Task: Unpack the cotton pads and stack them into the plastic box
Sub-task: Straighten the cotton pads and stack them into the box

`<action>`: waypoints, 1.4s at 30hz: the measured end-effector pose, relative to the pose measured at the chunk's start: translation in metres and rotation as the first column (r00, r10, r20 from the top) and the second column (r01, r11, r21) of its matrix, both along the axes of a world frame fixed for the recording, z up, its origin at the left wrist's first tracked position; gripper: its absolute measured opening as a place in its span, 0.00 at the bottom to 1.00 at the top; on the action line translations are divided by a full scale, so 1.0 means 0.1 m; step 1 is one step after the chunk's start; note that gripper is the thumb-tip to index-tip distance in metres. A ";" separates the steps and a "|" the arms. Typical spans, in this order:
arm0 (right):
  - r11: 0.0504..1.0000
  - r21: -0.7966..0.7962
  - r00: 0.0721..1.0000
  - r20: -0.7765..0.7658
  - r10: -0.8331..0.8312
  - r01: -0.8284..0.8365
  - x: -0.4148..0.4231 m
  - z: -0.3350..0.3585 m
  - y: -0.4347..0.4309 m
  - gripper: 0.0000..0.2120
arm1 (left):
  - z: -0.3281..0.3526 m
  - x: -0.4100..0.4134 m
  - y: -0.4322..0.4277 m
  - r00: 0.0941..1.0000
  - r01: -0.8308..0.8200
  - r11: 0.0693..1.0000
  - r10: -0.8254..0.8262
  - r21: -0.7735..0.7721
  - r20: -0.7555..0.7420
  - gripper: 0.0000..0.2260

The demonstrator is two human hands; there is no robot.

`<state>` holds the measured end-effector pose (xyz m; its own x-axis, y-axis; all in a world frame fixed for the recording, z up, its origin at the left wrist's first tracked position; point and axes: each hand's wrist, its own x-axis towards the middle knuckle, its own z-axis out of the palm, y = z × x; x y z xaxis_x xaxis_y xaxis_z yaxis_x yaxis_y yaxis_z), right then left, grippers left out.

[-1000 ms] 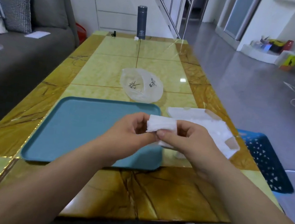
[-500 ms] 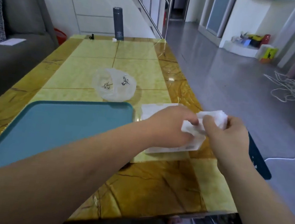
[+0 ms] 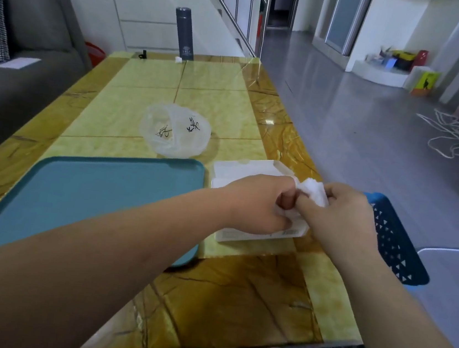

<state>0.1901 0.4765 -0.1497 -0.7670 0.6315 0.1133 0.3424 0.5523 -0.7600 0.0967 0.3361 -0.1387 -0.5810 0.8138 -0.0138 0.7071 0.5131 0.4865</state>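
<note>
A small stack of white cotton pads [image 3: 315, 191] is held between both hands, right above the white plastic box [image 3: 240, 172]. My left hand [image 3: 259, 203] pinches the pads' left end with closed fingers. My right hand [image 3: 344, 217] grips their right side. The box lies open on the table to the right of the teal tray [image 3: 80, 199]; both hands cover much of its inside. A crumpled clear plastic bag [image 3: 174, 132] with black print lies behind the tray.
A blue perforated basket [image 3: 393, 240] hangs off the table's right edge beside my right hand. A dark flask [image 3: 185, 36] stands at the far end of the yellow marble table [image 3: 236, 296]. A grey sofa [image 3: 27, 68] is left; cables [image 3: 458, 138] lie on the floor.
Both hands carried the pads from in front of the tray rightward to over the box. The pads now sit lower, close to the box. The head turned right, then back slightly.
</note>
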 end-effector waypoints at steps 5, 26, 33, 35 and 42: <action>0.976 0.206 0.991 0.129 0.042 -0.068 -0.08 0.02 -0.05 0.11 | -0.04 -0.02 -0.16 1.000 0.013 0.998 -0.013 0.057 0.003 0.08; 0.956 0.210 0.978 0.085 0.189 -0.203 -0.09 0.10 -0.09 0.11 | 0.05 -0.02 -0.14 0.996 0.041 0.997 -0.036 -0.065 0.079 0.07; 0.965 0.162 0.976 0.105 0.189 -0.205 -0.13 0.08 -0.10 0.12 | 0.06 -0.01 -0.15 0.992 0.033 0.998 -0.026 -0.061 0.123 0.12; 0.967 0.176 0.979 0.113 0.167 -0.185 -0.15 0.09 -0.10 0.11 | 0.07 -0.01 -0.16 0.991 0.033 0.998 -0.024 -0.062 0.134 0.13; 0.960 0.236 0.966 0.241 0.094 -0.152 -0.20 0.13 -0.14 0.12 | 0.01 0.04 -0.12 0.997 0.078 0.983 -0.079 -0.169 0.005 0.10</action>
